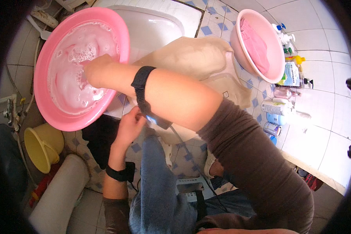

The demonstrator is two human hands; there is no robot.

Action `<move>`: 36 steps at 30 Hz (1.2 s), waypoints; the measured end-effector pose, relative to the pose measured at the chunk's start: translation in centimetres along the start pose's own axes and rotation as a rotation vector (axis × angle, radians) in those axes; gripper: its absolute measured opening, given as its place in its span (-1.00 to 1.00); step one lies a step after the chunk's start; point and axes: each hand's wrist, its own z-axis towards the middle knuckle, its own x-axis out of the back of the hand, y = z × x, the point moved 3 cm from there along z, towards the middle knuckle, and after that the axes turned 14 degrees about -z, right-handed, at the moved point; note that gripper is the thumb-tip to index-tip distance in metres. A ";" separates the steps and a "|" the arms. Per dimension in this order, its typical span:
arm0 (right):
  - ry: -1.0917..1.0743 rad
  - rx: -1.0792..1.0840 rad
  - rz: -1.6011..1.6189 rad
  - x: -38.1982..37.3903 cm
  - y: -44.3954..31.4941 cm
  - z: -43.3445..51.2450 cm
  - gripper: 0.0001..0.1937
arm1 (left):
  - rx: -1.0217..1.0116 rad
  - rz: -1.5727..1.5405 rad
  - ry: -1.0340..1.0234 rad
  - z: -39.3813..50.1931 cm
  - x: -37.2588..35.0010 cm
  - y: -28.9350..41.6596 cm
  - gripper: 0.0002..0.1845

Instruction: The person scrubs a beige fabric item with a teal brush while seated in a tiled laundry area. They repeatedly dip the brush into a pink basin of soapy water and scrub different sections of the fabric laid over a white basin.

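My right hand [98, 70] reaches across into a large pink plastic basin [124, 44] of cloudy soapy water [67, 73]. Its fingers are in the suds, so I cannot see what they hold. Pinkish shapes show faintly under the water. Beneath my right forearm spreads a wet beige garment [190, 54] with a small label, partly covered by that arm. Close to the garment's near-left edge, below my right wrist strap, is my left hand [130, 124]. Its fingers are bent, and their tips are partly hidden, so its grip is unclear.
A paler pink basin [237, 52] at the right holds a pink cloth [254, 46]. Several bottles [273, 108] line the tiled wall. A white squat toilet [190, 17] lies behind the garment. On the left are a yellow bucket [44, 146] and a grey-white pipe [61, 187].
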 end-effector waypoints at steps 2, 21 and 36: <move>0.045 0.063 0.125 -0.6 -0.5 0.3 -0.55 | -0.047 0.011 0.013 0.2 -1.1 0.0 -0.56; 0.207 -0.468 0.653 -15.8 2.4 -28.6 -0.40 | -0.381 0.316 0.217 0.1 -4.1 1.2 0.00; 0.326 -0.451 0.428 -15.5 2.4 -28.1 -0.42 | -0.305 0.551 0.170 0.4 -3.5 1.4 0.11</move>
